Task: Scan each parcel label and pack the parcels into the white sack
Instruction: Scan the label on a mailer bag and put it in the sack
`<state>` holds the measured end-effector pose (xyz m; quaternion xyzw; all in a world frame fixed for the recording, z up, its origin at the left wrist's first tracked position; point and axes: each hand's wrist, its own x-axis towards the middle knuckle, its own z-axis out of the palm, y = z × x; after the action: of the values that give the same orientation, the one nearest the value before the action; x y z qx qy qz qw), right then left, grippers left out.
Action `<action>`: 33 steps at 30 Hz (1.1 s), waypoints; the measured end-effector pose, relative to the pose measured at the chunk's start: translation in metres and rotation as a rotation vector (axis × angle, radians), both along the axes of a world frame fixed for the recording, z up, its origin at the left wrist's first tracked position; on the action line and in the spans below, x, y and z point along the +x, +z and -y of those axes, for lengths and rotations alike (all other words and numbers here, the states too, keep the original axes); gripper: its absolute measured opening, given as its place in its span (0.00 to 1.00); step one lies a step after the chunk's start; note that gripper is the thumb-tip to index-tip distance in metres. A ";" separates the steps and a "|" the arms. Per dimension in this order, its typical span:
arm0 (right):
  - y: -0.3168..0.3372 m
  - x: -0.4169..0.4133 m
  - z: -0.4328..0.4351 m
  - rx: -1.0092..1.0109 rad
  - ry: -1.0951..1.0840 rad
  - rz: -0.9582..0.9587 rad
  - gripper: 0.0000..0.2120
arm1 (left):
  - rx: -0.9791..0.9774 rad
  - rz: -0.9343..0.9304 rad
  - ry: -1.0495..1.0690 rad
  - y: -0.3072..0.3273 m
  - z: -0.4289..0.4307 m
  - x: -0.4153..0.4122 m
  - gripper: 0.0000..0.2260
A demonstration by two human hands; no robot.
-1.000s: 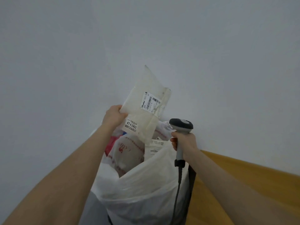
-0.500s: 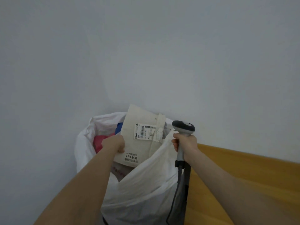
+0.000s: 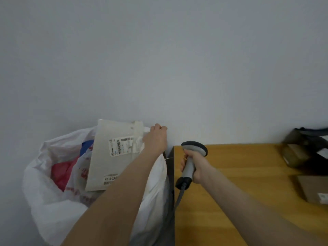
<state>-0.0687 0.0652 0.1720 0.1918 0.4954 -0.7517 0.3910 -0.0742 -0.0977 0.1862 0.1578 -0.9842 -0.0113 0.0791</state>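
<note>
Plain pale grey wall (image 3: 159, 59); wooden table (image 3: 239, 183) against it.

White sack (image 3: 40, 201); cream parcel (image 3: 104, 153); red parcel (image 3: 61, 173); blue parcel (image 3: 87, 145); grey scanner (image 3: 195, 148); tan table (image 3: 239, 174).

Looks like a small parcel-handling corner, a mailroom or dispatch spot. Shown by a big white sack (image 3: 44, 201) standing open against a plain pale wall (image 3: 177, 59) and stuffed with post: a flat grey parcel (image 3: 106, 162) bearing a printed barcode label (image 3: 120, 146), a red mailer (image 3: 62, 173), a blue mailer (image 3: 87, 145), a white mailer with red print (image 3: 78, 176). Shown too by a corded handheld barcode scanner (image 3: 194, 149) held over a plain wooden bench (image 3: 239, 174), with a brown labelled carton (image 3: 312, 187) and dark bags (image 3: 305, 144) lying at its far right end.
</note>
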 end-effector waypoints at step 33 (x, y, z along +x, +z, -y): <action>-0.021 -0.077 -0.630 0.434 -0.621 -0.095 0.13 | 0.217 0.268 -0.614 -0.051 -0.632 -0.148 0.21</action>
<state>-0.1454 0.6955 0.1511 0.3758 0.5789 -0.7201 0.0716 -0.2221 0.5344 0.1353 -0.1378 -0.9805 -0.1181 -0.0750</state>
